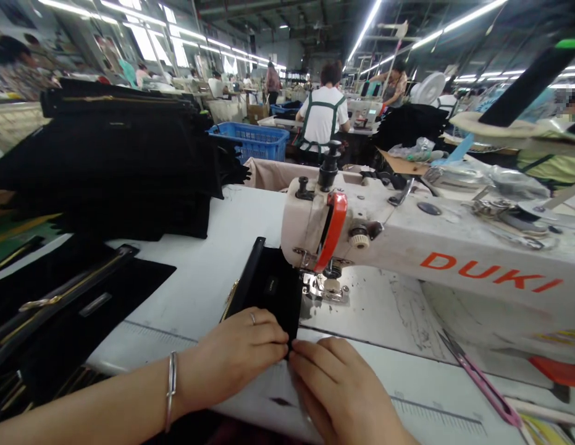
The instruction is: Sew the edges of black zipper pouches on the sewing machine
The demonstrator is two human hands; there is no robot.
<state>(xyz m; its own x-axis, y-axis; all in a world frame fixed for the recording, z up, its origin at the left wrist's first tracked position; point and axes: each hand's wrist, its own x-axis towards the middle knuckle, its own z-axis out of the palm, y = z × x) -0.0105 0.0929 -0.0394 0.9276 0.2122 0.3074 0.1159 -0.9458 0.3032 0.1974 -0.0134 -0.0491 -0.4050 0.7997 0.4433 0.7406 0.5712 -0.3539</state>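
**Holding a Black Panel at the Sewing Head**

Gripping the near edge of the black panel [271, 287] with both hands, lower centre of the frame.

Left hand [236, 355]: laid over the near corner of the panel, fingers bent and closed on the cloth. Ring [252, 318] on one finger, bracelet [170, 389] at the wrist.

Right hand [336, 386]: fingers narrowed to a pinch on the same edge, fingertips touching those of the left hand.

Panel position: flat on the white desk [199, 278], centre of the frame. Far end reaching under the head of the sewing machine [407, 247]. Edge toward the right of the frame just beside the presser foot [324, 287]. Cannot tell whether clamped under the foot.

Surroundings:
- Stack of black pieces [120, 161], upper left, on the desk.
- Zippered black pieces [60, 303], spread flat, lower left.
- Pink-handled snips [482, 383], lower right, lying near the machine base.
- Blue basket [254, 139], upper centre, beyond the desk.
- Person in a white top [324, 117], back turned, upper centre, well apart from the hands.
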